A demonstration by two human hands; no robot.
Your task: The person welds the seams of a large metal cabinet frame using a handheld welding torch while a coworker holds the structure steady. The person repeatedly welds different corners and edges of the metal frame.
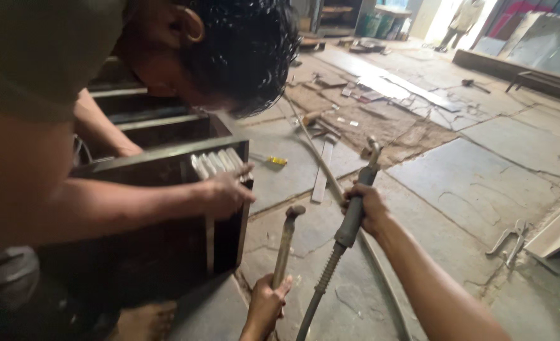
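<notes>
My left hand point(264, 308) is closed around the wooden handle of a hammer point(286, 243), which stands upright with its head at the top. My right hand point(368, 207) grips a welding electrode holder point(354, 211); its ribbed cable runs down toward the bottom edge. Both tools are just right of a dark metal box frame point(166, 158). A co-worker leans over the frame from the left. That person's hand point(226, 189) rests on the frame's near corner, beside a bundle of pale strips point(217, 163).
A yellow-handled screwdriver point(273, 160) and a flat metal bar point(323, 170) lie on the cracked stone floor behind the frame. Pliers point(510, 240) lie at the right beside a pale board. Metal sheets and scraps are strewn farther back, where a person point(464, 19) stands.
</notes>
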